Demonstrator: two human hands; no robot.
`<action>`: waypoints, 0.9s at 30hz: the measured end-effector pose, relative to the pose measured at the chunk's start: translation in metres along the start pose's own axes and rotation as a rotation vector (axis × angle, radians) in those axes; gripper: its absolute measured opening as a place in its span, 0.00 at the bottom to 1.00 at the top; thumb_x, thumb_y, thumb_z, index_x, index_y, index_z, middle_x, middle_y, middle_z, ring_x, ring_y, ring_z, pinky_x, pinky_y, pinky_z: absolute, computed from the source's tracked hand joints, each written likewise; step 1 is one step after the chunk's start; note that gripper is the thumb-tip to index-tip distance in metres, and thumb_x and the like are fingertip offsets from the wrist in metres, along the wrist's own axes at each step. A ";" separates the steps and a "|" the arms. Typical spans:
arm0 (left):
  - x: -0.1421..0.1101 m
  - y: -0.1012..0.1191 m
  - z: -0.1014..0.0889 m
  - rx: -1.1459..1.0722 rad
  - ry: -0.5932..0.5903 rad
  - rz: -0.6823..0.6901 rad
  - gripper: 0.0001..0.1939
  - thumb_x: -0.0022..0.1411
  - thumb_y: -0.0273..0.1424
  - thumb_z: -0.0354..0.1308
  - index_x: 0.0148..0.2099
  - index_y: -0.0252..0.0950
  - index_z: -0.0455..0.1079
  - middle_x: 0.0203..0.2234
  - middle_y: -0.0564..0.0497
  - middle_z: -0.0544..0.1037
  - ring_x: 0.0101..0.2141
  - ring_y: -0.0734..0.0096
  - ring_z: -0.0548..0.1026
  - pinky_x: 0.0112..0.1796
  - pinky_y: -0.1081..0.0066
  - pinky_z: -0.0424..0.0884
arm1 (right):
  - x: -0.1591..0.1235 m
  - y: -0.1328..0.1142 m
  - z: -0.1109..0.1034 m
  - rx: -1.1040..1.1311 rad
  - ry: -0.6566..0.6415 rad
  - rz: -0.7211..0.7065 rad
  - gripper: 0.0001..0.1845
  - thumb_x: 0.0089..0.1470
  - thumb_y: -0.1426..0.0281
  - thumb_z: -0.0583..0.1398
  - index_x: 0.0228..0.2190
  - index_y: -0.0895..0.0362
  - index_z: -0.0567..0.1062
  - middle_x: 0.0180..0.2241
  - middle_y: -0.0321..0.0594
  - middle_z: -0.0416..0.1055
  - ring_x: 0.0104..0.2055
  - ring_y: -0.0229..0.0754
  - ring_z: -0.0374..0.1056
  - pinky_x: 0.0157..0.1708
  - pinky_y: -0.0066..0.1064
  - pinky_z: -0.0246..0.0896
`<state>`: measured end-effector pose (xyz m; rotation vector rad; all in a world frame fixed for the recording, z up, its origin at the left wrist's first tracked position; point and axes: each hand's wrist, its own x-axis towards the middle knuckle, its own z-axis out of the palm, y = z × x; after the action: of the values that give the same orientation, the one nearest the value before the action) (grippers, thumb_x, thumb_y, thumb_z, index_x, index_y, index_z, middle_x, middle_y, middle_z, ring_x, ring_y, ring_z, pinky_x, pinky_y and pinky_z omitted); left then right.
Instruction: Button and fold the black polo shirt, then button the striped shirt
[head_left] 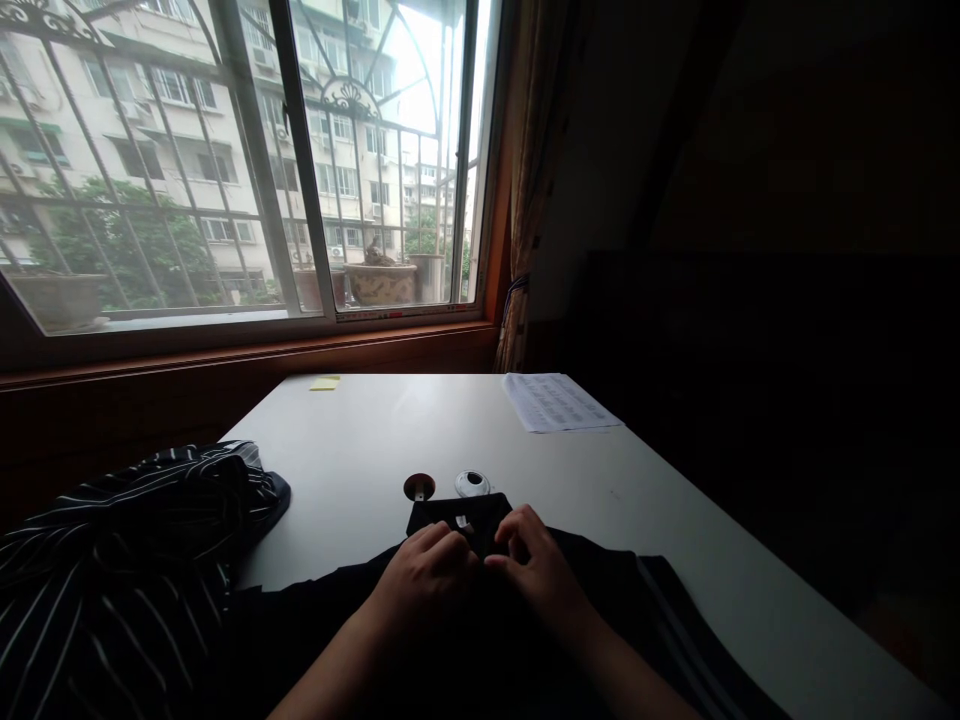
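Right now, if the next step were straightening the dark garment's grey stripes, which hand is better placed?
Probably the right hand: it is nearer the grey stripes on the dark garment. The left hand is farther away, across the collar.

Left grip [439, 565] and right grip [534, 565] curl close together.

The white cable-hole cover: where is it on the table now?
In the head view, the white cable-hole cover lies just beyond the black garment's collar, right of the round cable hole.

Head view, forward and down across table [360, 430]; right side unclear
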<state>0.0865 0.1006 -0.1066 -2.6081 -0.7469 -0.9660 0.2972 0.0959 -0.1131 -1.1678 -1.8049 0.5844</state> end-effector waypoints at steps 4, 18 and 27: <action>0.000 0.000 0.000 0.010 0.008 0.007 0.13 0.70 0.25 0.49 0.32 0.36 0.69 0.26 0.50 0.67 0.28 0.70 0.64 0.27 0.70 0.65 | -0.001 -0.003 -0.001 -0.021 -0.021 0.059 0.10 0.51 0.69 0.66 0.24 0.54 0.69 0.26 0.32 0.67 0.30 0.40 0.65 0.32 0.31 0.61; -0.012 -0.003 0.013 -0.140 -0.005 -0.148 0.10 0.70 0.29 0.49 0.38 0.35 0.71 0.26 0.52 0.71 0.23 0.76 0.69 0.25 0.75 0.67 | 0.000 -0.014 0.000 0.136 -0.152 0.257 0.07 0.54 0.64 0.63 0.28 0.55 0.77 0.27 0.35 0.75 0.31 0.42 0.71 0.30 0.29 0.63; -0.013 -0.003 0.018 -0.351 -0.019 -0.320 0.09 0.68 0.28 0.54 0.36 0.36 0.74 0.27 0.51 0.75 0.24 0.76 0.74 0.25 0.79 0.68 | 0.000 -0.014 0.004 0.092 -0.166 0.253 0.06 0.55 0.67 0.62 0.29 0.54 0.77 0.28 0.35 0.76 0.33 0.44 0.72 0.33 0.30 0.63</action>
<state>0.0862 0.1050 -0.1281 -2.8495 -1.1151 -1.2632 0.2872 0.0903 -0.1049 -1.3263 -1.7576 0.9254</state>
